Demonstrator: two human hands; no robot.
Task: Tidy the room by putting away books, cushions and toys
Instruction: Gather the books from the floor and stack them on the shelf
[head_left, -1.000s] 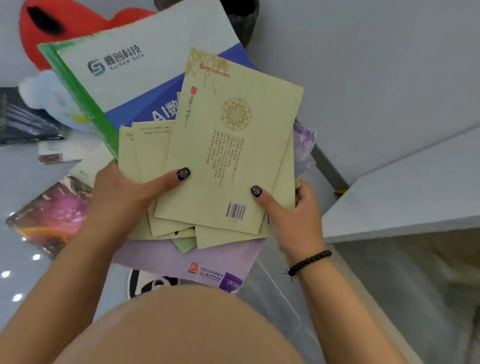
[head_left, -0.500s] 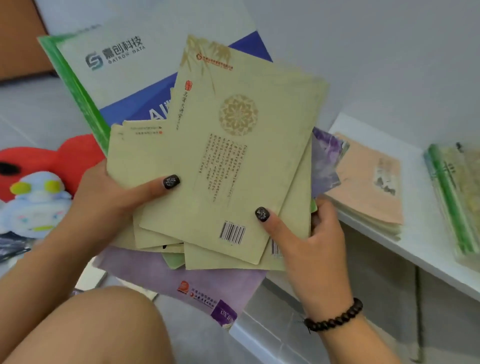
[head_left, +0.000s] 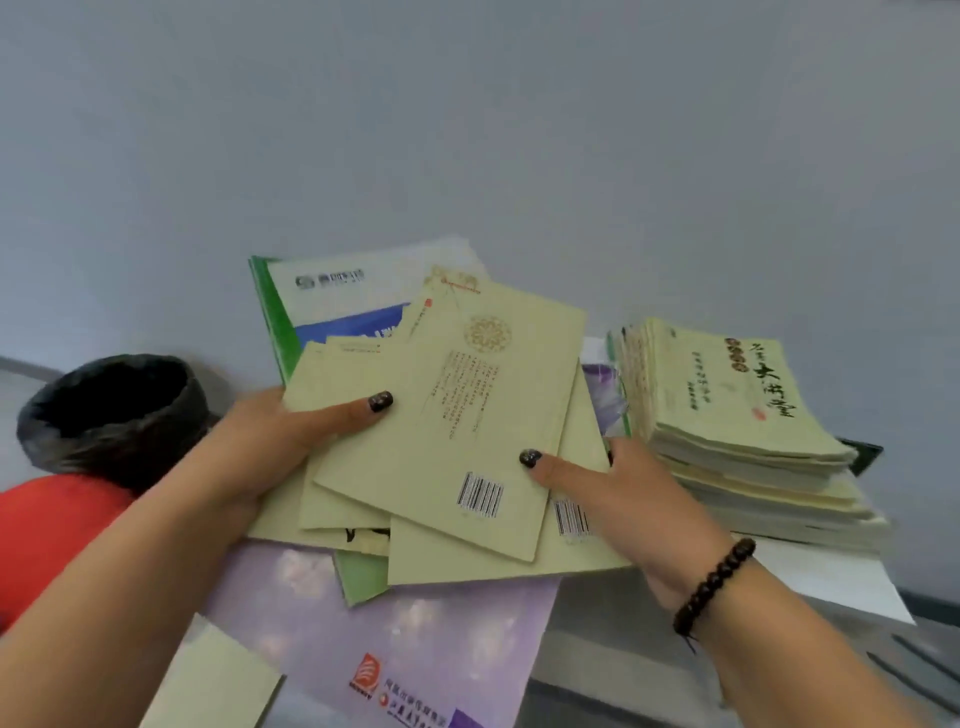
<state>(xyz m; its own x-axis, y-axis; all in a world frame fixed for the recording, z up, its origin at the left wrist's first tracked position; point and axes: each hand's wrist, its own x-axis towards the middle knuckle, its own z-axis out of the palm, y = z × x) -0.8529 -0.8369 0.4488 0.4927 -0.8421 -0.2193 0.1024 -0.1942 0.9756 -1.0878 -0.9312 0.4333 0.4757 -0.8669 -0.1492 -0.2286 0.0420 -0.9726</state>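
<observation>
Books, a loose fan, sit gripped in both hands, left and right, beside a stack already on the shelf; toys remain unsorted.

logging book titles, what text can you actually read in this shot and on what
Nothing reads for certain.
Top yellow booklet: red text columns, barcode digits, too small.
Blue-white book: logo, blurred.
Stack: large calligraphy, blurred.
Purple book: red logo, characters, blurred.

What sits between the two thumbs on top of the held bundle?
In the head view, the top yellow-green booklet, back cover up with its barcode showing, spans between the left hand and the right hand.
</observation>
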